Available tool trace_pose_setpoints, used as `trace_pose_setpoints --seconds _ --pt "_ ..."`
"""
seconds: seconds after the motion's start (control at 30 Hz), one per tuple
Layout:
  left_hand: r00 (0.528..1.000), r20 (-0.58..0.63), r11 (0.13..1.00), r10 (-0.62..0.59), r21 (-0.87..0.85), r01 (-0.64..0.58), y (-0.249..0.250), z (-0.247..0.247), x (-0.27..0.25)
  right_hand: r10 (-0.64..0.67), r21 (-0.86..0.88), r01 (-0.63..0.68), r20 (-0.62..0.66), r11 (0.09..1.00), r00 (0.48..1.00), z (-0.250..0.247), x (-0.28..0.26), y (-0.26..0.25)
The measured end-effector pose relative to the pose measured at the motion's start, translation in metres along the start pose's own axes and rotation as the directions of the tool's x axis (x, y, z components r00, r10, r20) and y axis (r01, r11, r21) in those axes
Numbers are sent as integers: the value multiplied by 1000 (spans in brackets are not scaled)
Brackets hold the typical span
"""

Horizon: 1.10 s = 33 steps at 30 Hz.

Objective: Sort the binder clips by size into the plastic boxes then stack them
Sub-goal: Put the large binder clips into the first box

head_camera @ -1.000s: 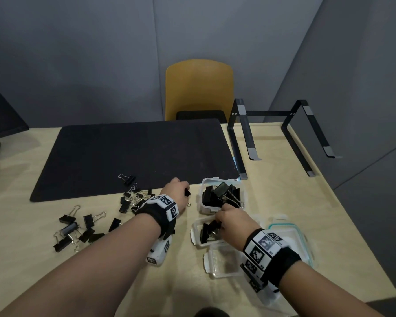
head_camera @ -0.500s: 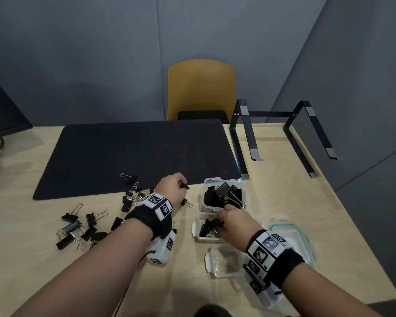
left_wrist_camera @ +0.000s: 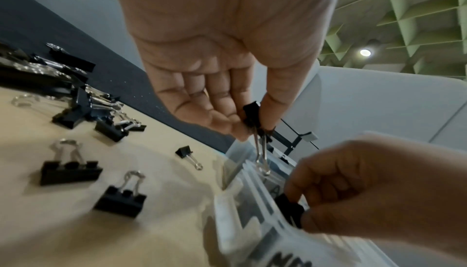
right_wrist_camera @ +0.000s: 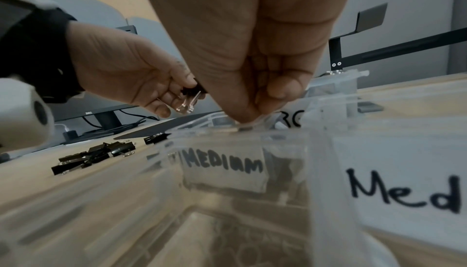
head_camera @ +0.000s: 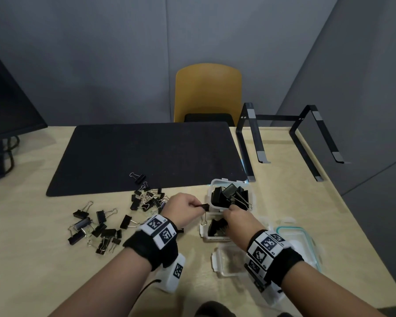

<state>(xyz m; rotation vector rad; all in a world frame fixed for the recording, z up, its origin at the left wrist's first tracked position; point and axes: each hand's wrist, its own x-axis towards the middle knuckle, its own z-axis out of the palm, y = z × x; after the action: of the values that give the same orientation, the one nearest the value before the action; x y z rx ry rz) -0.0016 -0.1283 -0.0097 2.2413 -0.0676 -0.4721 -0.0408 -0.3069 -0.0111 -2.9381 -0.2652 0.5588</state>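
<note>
Head view, left hand (head_camera: 182, 205): fingers pinch a small binder clip (head_camera: 205, 207), held above the table between the loose clips and the boxes.
Head view, right hand (head_camera: 237, 219): over the middle box (head_camera: 202, 232), fingers curled down into it among black clips; the grip itself is hidden here.
Head view, far box (head_camera: 212, 186): clear plastic, holds large black clips, stands just beyond the middle box.
Head view, near box (head_camera: 217, 259): clear plastic, partly covered by the right wrist band.
Head view, loose clips (head_camera: 96, 227): scattered on the table left of the hands; a second cluster (head_camera: 148, 197) lies at the edge of the dark mat (head_camera: 146, 154).
Head view, surroundings: yellow chair (head_camera: 207, 92) behind the table (head_camera: 32, 259); black metal stand (head_camera: 288, 136) at the right.
Left wrist view, left hand (left_wrist_camera: 225, 67): thumb and fingertips grip the clip's black body (left_wrist_camera: 251, 111); its wire handles hang down toward the box rim.
Left wrist view, right hand (left_wrist_camera: 374, 183): fingers curled on a black clip (left_wrist_camera: 290, 209) at the box wall.
Right wrist view, right hand (right_wrist_camera: 252, 51): fingers bunched tight, tips at the rim of a box labelled "MEDIUM" (right_wrist_camera: 225, 165).
Right wrist view, left hand (right_wrist_camera: 126, 75): holds the small clip (right_wrist_camera: 190, 91).
</note>
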Motion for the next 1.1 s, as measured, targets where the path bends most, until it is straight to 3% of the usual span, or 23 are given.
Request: trace_pose_setpoints --seconds 0.17,0.37,0.6,1.1 --pt "998 57 1000 10 20 -12 6 15 -13 10 -20 -10 -28 1000 1000 0 -2 0" --pt "993 77 957 90 268 -107 7 26 -20 39 -63 -41 -38 997 999 -1 -8 -4" --pt "965 114 914 238 308 -262 5 34 -24 50 -59 -54 -58 997 997 -2 -8 -6" --pt "952 11 873 306 395 -285 -1 41 -21 36 -87 -39 -38 995 999 -4 -9 -9"
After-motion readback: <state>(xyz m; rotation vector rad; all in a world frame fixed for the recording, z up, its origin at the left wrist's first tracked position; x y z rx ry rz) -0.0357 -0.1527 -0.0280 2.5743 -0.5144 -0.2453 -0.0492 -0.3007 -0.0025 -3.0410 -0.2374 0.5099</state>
